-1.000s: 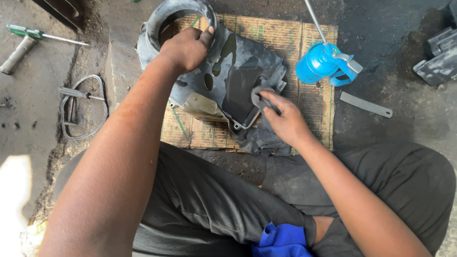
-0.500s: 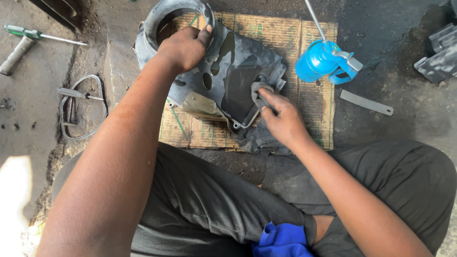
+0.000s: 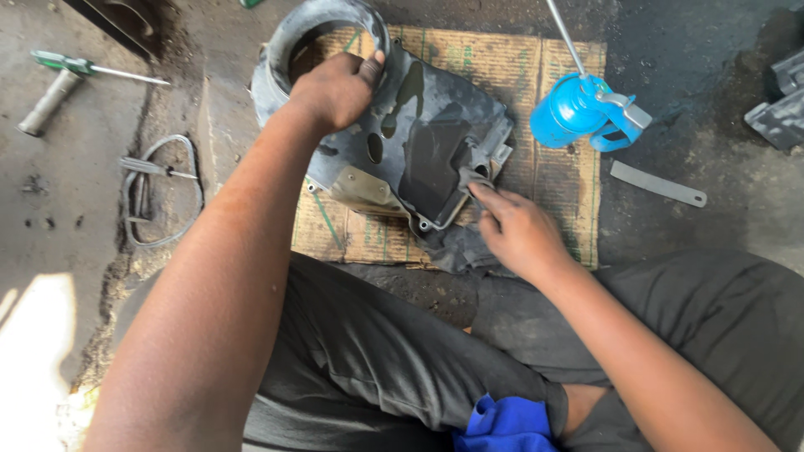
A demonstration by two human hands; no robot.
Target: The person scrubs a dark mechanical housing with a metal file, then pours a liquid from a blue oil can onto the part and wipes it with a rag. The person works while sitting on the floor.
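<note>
My left hand (image 3: 335, 88) is clamped on the ring of the grey plastic engine cover (image 3: 402, 134), which lies on cardboard (image 3: 553, 180). I judge it stiff, light, oily. My right hand (image 3: 521, 230) pinches a soft rag (image 3: 471, 180) against it.

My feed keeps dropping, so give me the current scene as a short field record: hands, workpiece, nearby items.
left hand: grips the ring-shaped rim of the grey engine cover
right hand: presses a dark rag against the cover's edge
support: cover lies on a cardboard sheet on the floor
nearby right: blue oil can, flat metal strip
nearby left: green-handled screwdriver
</note>
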